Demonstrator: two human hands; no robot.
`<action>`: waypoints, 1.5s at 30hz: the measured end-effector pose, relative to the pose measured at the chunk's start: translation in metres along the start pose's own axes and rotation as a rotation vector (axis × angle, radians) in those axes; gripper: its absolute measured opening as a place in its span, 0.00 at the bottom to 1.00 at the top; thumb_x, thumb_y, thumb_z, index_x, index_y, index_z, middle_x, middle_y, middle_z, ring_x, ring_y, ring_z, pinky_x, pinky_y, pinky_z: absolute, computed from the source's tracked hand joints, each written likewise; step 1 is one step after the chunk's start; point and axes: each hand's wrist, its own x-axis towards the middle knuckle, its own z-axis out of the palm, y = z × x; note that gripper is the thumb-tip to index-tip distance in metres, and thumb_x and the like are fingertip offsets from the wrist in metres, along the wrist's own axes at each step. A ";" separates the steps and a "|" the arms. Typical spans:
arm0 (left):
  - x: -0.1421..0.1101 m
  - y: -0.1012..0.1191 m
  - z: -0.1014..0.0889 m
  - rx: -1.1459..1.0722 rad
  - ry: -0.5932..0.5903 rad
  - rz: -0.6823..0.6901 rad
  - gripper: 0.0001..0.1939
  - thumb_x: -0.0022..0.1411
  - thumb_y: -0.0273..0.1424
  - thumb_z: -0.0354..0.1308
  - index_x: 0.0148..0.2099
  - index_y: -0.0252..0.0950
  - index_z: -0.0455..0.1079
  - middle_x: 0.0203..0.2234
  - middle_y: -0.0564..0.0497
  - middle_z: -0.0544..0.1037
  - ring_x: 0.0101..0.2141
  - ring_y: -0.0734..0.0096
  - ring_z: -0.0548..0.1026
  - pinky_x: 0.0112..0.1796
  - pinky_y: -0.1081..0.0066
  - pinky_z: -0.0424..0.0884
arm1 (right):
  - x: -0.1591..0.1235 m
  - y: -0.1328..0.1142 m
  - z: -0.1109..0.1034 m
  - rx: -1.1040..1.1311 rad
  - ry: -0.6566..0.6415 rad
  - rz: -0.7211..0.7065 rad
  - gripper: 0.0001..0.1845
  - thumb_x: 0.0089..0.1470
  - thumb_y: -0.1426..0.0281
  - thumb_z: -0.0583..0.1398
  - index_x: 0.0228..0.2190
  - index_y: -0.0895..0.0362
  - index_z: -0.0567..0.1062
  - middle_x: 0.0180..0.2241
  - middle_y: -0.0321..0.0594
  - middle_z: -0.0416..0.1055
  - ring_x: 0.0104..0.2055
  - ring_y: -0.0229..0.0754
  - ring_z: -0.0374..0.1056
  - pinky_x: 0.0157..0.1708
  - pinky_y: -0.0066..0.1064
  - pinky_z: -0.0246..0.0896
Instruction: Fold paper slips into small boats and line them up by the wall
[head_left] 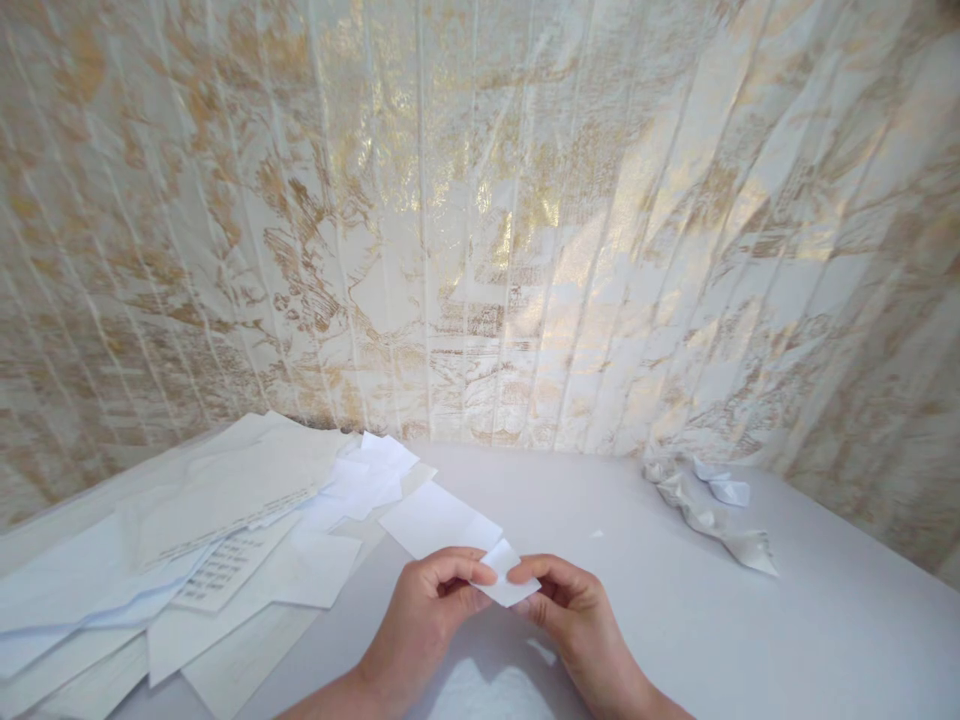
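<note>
both hands (499,610) raised, fingers (480,572) pinching paper (505,575)

From the paper pile (247,530), we could pass rightward along the bench (750,640), though the loose sheet (439,520) beside it blocks the nearest stretch. Farther right of the pile, crumpled scraps (705,515) stand in the way. Behind the pile hangs the curtain (450,220); the gap there is probably slim, but we can't see it well.

Fingers (466,601) partly hidden behind paper slip (509,585)
</note>
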 end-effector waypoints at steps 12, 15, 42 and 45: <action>-0.001 -0.002 0.005 -0.052 0.003 -0.050 0.08 0.47 0.29 0.59 0.20 0.34 0.65 0.17 0.54 0.72 0.24 0.72 0.68 0.29 0.72 0.61 | 0.002 0.002 0.002 -0.068 0.055 -0.021 0.15 0.41 0.62 0.65 0.17 0.61 0.74 0.18 0.38 0.71 0.23 0.36 0.64 0.26 0.26 0.58; 0.000 -0.003 0.006 -0.098 0.012 -0.088 0.09 0.47 0.30 0.59 0.20 0.34 0.64 0.16 0.54 0.72 0.22 0.73 0.68 0.28 0.72 0.62 | 0.002 0.001 0.005 -0.078 0.085 0.012 0.16 0.41 0.61 0.64 0.18 0.61 0.72 0.18 0.39 0.72 0.22 0.36 0.65 0.25 0.27 0.59; 0.001 -0.004 0.011 -0.127 0.068 -0.197 0.10 0.45 0.29 0.60 0.19 0.35 0.61 0.13 0.52 0.74 0.19 0.72 0.71 0.24 0.73 0.65 | 0.003 0.011 0.011 -0.213 0.182 0.058 0.15 0.44 0.63 0.61 0.17 0.57 0.63 0.14 0.36 0.69 0.16 0.34 0.62 0.19 0.26 0.57; 0.000 -0.002 0.011 -0.131 0.070 -0.192 0.10 0.45 0.30 0.60 0.19 0.35 0.61 0.13 0.52 0.73 0.19 0.72 0.71 0.24 0.73 0.65 | 0.003 0.011 0.011 -0.206 0.187 0.057 0.15 0.44 0.63 0.61 0.17 0.57 0.63 0.13 0.35 0.68 0.16 0.34 0.62 0.19 0.26 0.57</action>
